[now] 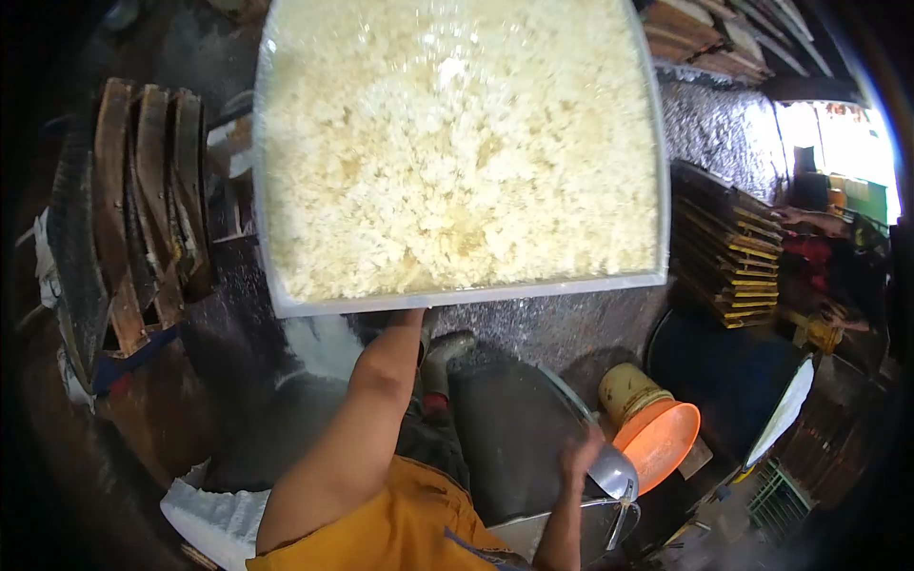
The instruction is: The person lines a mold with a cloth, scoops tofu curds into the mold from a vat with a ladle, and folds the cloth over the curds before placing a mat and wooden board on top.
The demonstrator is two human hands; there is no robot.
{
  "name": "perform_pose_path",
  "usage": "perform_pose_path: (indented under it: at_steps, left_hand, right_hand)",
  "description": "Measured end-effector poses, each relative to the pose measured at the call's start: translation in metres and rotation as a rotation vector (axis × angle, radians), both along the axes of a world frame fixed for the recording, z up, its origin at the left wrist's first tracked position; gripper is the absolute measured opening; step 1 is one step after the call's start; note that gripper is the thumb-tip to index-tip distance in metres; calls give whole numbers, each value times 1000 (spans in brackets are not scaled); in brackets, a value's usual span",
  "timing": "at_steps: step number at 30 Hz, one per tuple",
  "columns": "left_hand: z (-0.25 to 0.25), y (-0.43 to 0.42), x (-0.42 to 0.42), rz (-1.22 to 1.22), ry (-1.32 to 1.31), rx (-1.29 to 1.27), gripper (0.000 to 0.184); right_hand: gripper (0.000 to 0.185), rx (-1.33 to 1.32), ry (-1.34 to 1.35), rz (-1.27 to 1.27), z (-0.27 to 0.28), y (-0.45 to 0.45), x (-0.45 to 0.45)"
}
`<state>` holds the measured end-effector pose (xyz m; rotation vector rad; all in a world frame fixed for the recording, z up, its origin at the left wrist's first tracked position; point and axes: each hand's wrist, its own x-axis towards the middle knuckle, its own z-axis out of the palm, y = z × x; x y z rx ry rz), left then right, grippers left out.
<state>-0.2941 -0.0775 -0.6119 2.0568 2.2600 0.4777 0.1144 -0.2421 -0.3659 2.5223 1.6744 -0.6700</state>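
A large pale tray point(476, 288) full of wet white and yellowish curd-like pieces fills the upper middle. My left arm reaches up to its near edge, where the wrist goes under the tray and the hand is hidden. Lower right, my right hand point(579, 451) is blurred beside a shiny metal bowl point(614, 470), at the rim of a big dark vat point(505, 428). Its fingers are too smeared to tell if they grip the bowl. An orange basin point(659, 445) and a dirty cream bucket point(628, 392) stand just right of the bowl.
Wooden boards point(119, 219) lean at the left. Stacked slatted frames point(728, 247) are at the right, above a large dark blue tub point(719, 381). A person in red point(809, 257) is at the far right. White cloth or foam point(214, 519) lies lower left; the floor is wet.
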Motion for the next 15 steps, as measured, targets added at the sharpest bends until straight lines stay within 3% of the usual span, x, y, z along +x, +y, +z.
perform_pose_path:
  at_steps: [4,6,8,10,13,15]
  left_hand:
    - [24,-3,17,235,-561,-330,39]
    - [49,2,24,287,-666,-384,38]
    - [52,-8,32,312,-737,-417,38]
    - [67,-11,41,325,-793,-434,38]
    - [117,-10,52,336,-904,-434,38]
    - [158,-2,49,335,-974,-420,38]
  right_hand:
    - [45,-283,401,224,-99,77,-139]
    - [47,-527,714,131,-156,100,-184]
    - [46,-697,914,-174,-196,124,-221]
    - [44,-673,1075,-604,-221,154,-233]
    - [43,-335,1303,-1115,-234,201,-204]
    - [42,-59,1449,-1285,-225,232,-161]
